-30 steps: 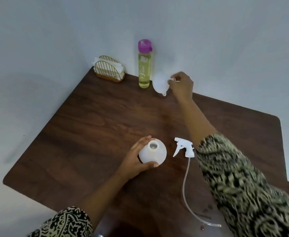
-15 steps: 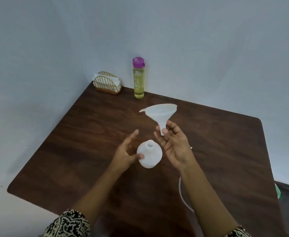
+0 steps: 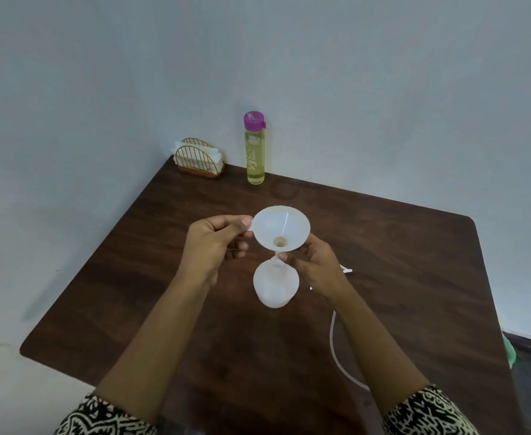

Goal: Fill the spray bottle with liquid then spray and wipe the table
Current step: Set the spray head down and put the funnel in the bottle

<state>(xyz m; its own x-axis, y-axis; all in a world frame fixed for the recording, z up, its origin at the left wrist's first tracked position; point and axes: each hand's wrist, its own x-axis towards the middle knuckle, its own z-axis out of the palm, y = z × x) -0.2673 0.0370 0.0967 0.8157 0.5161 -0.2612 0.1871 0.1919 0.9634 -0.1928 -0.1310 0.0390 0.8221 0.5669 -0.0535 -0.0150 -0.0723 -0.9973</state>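
A round white spray bottle [image 3: 275, 288] stands open-topped in the middle of the dark wooden table [image 3: 399, 277]. A white funnel [image 3: 281, 226] sits above it, its stem entering the bottle's neck. My left hand [image 3: 218, 243] pinches the funnel's rim tab. My right hand [image 3: 317, 262] holds the funnel's stem and underside with curled fingers. The spray head [image 3: 345, 270] lies to the right, mostly hidden behind my right wrist, and its thin tube [image 3: 336, 350] trails toward me. A tall bottle of yellow liquid [image 3: 254, 149] with a purple cap stands at the table's back edge.
A gold wire napkin holder [image 3: 198, 161] with white napkins sits at the back left corner. Pale walls close in behind the table. Something green [image 3: 509, 353] shows past the table's right edge.
My right hand brought the funnel from the back of the table down onto the bottle's neck. My left hand left the bottle's side and took the funnel's rim tab.
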